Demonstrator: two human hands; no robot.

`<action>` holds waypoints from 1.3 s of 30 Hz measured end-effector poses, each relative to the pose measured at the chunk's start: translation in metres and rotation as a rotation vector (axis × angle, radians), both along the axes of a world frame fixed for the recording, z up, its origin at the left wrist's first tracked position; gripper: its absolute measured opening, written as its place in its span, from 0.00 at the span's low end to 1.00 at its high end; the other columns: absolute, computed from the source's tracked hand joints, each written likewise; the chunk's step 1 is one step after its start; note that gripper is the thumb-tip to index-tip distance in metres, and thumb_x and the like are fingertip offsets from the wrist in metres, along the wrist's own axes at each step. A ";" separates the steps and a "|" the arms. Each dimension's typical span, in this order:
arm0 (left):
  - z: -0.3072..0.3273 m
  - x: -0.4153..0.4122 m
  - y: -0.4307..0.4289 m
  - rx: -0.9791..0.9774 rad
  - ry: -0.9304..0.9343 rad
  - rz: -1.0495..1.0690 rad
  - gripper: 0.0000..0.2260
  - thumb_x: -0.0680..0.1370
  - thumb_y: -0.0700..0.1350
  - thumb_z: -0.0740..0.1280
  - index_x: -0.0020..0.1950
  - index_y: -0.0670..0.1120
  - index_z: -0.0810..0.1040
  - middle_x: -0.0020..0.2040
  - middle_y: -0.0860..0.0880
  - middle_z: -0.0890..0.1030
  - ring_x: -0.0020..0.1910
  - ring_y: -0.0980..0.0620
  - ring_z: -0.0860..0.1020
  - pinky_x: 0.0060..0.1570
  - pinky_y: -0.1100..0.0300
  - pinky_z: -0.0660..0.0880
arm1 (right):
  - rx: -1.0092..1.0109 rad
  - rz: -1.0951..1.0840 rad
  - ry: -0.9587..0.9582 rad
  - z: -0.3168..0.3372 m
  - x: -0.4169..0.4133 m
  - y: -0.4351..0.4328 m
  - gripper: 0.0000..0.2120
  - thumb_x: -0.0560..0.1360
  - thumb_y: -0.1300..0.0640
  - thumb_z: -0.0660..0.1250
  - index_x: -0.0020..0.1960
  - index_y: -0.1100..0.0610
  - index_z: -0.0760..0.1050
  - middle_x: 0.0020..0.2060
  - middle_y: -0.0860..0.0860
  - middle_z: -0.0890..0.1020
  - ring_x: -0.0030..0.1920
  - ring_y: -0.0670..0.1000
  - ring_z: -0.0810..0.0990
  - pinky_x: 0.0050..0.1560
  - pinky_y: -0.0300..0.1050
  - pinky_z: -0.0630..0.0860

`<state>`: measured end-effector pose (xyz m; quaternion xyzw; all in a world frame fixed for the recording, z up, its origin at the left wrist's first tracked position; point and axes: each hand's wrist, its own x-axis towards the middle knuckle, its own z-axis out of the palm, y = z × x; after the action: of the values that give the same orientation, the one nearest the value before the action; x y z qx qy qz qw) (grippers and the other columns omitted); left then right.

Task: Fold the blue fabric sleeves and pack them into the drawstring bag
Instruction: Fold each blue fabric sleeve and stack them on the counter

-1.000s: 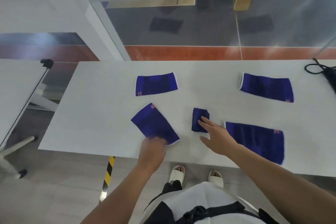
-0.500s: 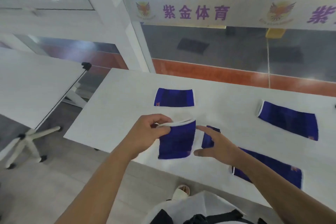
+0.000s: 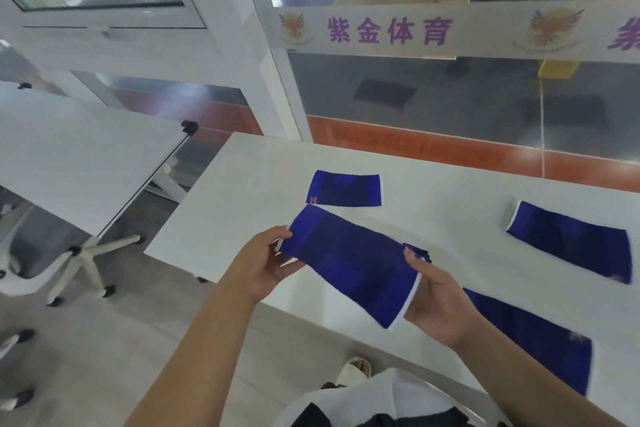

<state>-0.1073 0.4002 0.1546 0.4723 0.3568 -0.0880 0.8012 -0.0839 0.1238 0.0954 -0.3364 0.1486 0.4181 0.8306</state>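
Note:
A blue fabric sleeve (image 3: 349, 260) with white hems is stretched flat in the air above the white table's (image 3: 249, 191) near edge. My left hand (image 3: 263, 263) pinches its left hem and my right hand (image 3: 438, 302) grips its right hem. A small folded blue sleeve (image 3: 419, 251) peeks out just behind my right fingers. Three more blue sleeves lie flat on the table: one at the back (image 3: 344, 189), one at the right (image 3: 569, 241), one at the near right (image 3: 533, 336). The drawstring bag is out of view.
A second white table (image 3: 76, 156) stands to the left with a gap between the two. A chair base on castors (image 3: 86, 253) sits under it. A glass wall with a printed banner (image 3: 450, 31) runs behind the table. My foot in a sandal (image 3: 353, 369) shows below.
My right hand has left the small folded sleeve and taken the other hem of the sleeve my left hand lifted. That sleeve now hangs spread between both hands. The camera has tilted up.

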 end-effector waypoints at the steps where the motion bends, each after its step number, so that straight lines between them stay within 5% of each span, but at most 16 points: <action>1: -0.003 -0.003 -0.001 -0.036 0.004 0.008 0.10 0.75 0.34 0.65 0.55 0.40 0.79 0.57 0.42 0.80 0.54 0.42 0.80 0.44 0.51 0.82 | 0.020 -0.018 0.006 0.001 -0.001 0.000 0.19 0.79 0.56 0.64 0.69 0.57 0.76 0.66 0.58 0.80 0.64 0.61 0.79 0.57 0.56 0.80; 6: -0.006 -0.012 -0.002 0.083 0.047 -0.138 0.13 0.76 0.35 0.65 0.59 0.42 0.82 0.57 0.42 0.83 0.54 0.43 0.81 0.48 0.49 0.82 | -0.167 0.018 -0.029 -0.004 0.000 -0.001 0.20 0.79 0.57 0.65 0.70 0.56 0.73 0.64 0.57 0.81 0.65 0.61 0.79 0.66 0.60 0.74; 13: 0.017 -0.012 -0.045 0.863 -0.160 -0.277 0.18 0.75 0.37 0.69 0.63 0.52 0.80 0.47 0.47 0.82 0.46 0.51 0.82 0.42 0.64 0.80 | -0.479 0.033 -0.165 0.016 0.015 0.007 0.13 0.82 0.55 0.62 0.65 0.56 0.76 0.53 0.55 0.87 0.51 0.58 0.85 0.49 0.55 0.82; 17: 0.016 -0.024 -0.093 1.274 -0.456 -0.450 0.18 0.73 0.43 0.68 0.63 0.55 0.78 0.47 0.55 0.79 0.43 0.54 0.78 0.42 0.60 0.77 | -0.360 -0.022 -0.192 0.039 0.015 0.019 0.18 0.80 0.47 0.64 0.64 0.58 0.78 0.56 0.59 0.85 0.53 0.61 0.84 0.55 0.61 0.80; 22: -0.004 -0.033 -0.120 1.550 -0.561 -0.524 0.18 0.74 0.47 0.66 0.64 0.54 0.78 0.47 0.54 0.79 0.43 0.52 0.78 0.34 0.58 0.78 | -0.300 -0.028 -0.275 0.052 0.002 0.025 0.18 0.77 0.49 0.68 0.63 0.58 0.79 0.58 0.60 0.84 0.59 0.64 0.82 0.60 0.64 0.77; 27: -0.004 -0.036 -0.112 1.287 -0.549 -0.577 0.18 0.75 0.56 0.66 0.64 0.55 0.78 0.49 0.58 0.78 0.45 0.57 0.77 0.44 0.60 0.79 | -0.308 -0.073 -0.256 0.045 -0.002 0.021 0.14 0.80 0.56 0.66 0.63 0.59 0.79 0.59 0.60 0.83 0.59 0.64 0.82 0.61 0.67 0.77; 30: 0.000 -0.035 -0.093 1.139 -0.504 -0.302 0.14 0.76 0.52 0.72 0.60 0.53 0.80 0.50 0.60 0.78 0.50 0.59 0.78 0.47 0.67 0.77 | -0.342 -0.048 -0.255 0.041 -0.004 0.018 0.15 0.78 0.56 0.68 0.64 0.59 0.79 0.58 0.60 0.84 0.59 0.63 0.82 0.61 0.67 0.77; 32: 0.004 -0.032 -0.075 0.976 -0.352 -0.228 0.21 0.74 0.53 0.74 0.65 0.57 0.75 0.58 0.62 0.75 0.57 0.62 0.75 0.51 0.70 0.74 | -0.369 -0.014 -0.268 0.040 -0.007 0.017 0.18 0.75 0.54 0.70 0.64 0.56 0.78 0.57 0.58 0.84 0.58 0.61 0.83 0.59 0.64 0.79; 34: 0.008 -0.026 -0.059 0.532 -0.201 -0.320 0.27 0.73 0.54 0.75 0.70 0.58 0.71 0.65 0.59 0.75 0.62 0.59 0.76 0.56 0.64 0.75 | -0.386 0.027 -0.276 0.040 -0.010 0.017 0.17 0.73 0.53 0.71 0.62 0.55 0.79 0.56 0.56 0.85 0.57 0.59 0.84 0.57 0.60 0.81; 36: 0.005 -0.024 -0.049 0.212 -0.198 -0.436 0.21 0.76 0.48 0.72 0.69 0.52 0.74 0.63 0.50 0.81 0.61 0.50 0.80 0.55 0.55 0.80 | -0.404 0.065 -0.275 0.040 -0.014 0.019 0.14 0.75 0.54 0.70 0.61 0.56 0.80 0.56 0.56 0.85 0.57 0.59 0.84 0.58 0.60 0.80; 39: -0.001 -0.025 -0.042 0.225 -0.247 -0.492 0.13 0.80 0.40 0.67 0.64 0.45 0.79 0.58 0.43 0.84 0.57 0.44 0.82 0.50 0.53 0.81 | -0.444 0.103 -0.254 0.038 -0.017 0.021 0.12 0.77 0.56 0.69 0.59 0.57 0.81 0.56 0.58 0.85 0.56 0.60 0.84 0.60 0.63 0.79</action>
<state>-0.1320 0.3586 0.1536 0.6375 0.1393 -0.1812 0.7358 -0.1006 0.1452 0.1331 -0.5674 0.1142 0.3714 0.7260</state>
